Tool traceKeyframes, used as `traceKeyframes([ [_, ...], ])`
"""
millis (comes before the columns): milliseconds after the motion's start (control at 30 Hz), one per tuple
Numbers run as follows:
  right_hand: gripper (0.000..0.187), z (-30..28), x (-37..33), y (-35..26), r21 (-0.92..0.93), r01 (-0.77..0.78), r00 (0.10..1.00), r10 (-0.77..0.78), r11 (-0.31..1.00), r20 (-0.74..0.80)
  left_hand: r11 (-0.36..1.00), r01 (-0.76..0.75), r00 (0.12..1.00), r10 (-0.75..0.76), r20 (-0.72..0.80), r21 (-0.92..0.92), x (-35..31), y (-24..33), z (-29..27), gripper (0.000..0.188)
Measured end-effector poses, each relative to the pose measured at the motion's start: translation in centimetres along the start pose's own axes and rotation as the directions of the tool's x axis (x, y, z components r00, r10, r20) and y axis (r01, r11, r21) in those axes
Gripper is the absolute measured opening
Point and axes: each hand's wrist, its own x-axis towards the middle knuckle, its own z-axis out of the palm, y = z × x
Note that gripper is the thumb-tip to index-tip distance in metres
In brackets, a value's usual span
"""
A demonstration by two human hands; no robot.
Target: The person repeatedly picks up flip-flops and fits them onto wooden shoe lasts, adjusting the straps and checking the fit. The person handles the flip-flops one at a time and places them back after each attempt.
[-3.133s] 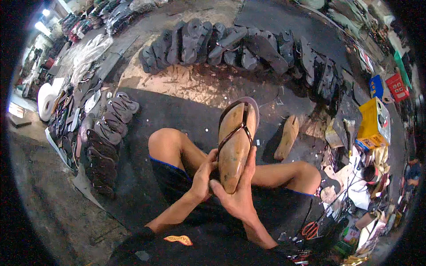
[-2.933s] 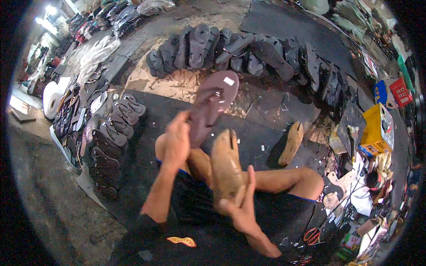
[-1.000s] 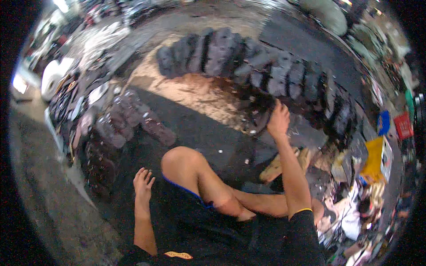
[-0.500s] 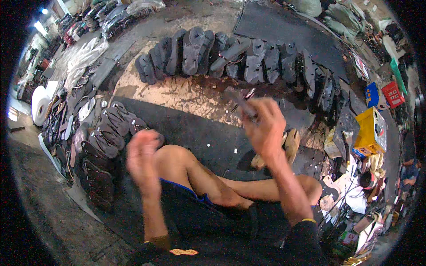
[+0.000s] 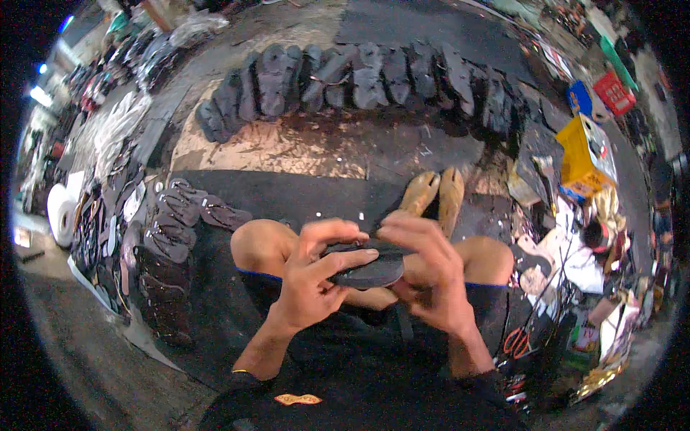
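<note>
A dark sandal sole (image 5: 370,275) is held above my crossed legs, its thin curved edge toward me. My left hand (image 5: 305,279) grips one end, with a finger lying across the top. At the other end my right hand (image 5: 437,279) has its fingers over the sole and its thumb underneath. The hands hide much of it, and I cannot tell whether a strap is on it. Just beyond my right hand, a pair of wooden foot-shaped lasts (image 5: 420,195) lies on the dark mat (image 5: 287,192).
A curved row of dark soles (image 5: 370,75) stands across the far side. Strapped flip-flops (image 5: 172,223) are grouped at left, near a white roll (image 5: 63,214). At right are a yellow box (image 5: 586,158), a red box (image 5: 613,92), scraps and orange-handled scissors (image 5: 516,343).
My right hand has brought the dark piece back from the far soles to above my lap. My left hand has moved in from over the left knee and now grips it too.
</note>
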Motion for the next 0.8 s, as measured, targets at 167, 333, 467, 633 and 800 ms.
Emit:
traceKeyframes([
  [167, 0.048, 0.3, -2.0, 0.5, 0.073, 0.087, 0.992, -0.079, 0.994, -0.101, 0.986, -0.165, 0.98, 0.166, -0.106, 0.026, -0.3, 2.4, 1.0, 0.047],
  [333, 0.05, 0.6, -2.6, 0.8, 0.08, 0.106, 0.984, -0.093, 0.991, -0.154, 0.985, -0.15, 0.966, 0.166, -0.199, 0.091, -1.1, 2.7, 1.8, 0.041],
  [467, 0.051, 0.4, -2.4, 2.1, 0.115, 0.084, 0.995, -0.077, 0.99, -0.067, 0.984, -0.151, 0.988, 0.145, -0.058, -0.097, -1.1, 1.2, 1.6, 0.044],
  [633, 0.053, -0.4, -1.8, 0.7, 0.056, -0.016, 1.0, 0.014, 0.998, 0.024, 0.992, 0.024, 0.982, -0.001, 0.187, -0.121, -0.9, 1.0, 1.0, 0.049],
  [800, 0.048, -0.5, -2.0, 2.4, -0.366, 0.255, 0.964, -0.266, 0.895, 0.021, 0.99, -0.018, 0.985, 0.041, 0.168, -0.138, -0.6, 0.9, 0.7, 0.048],
])
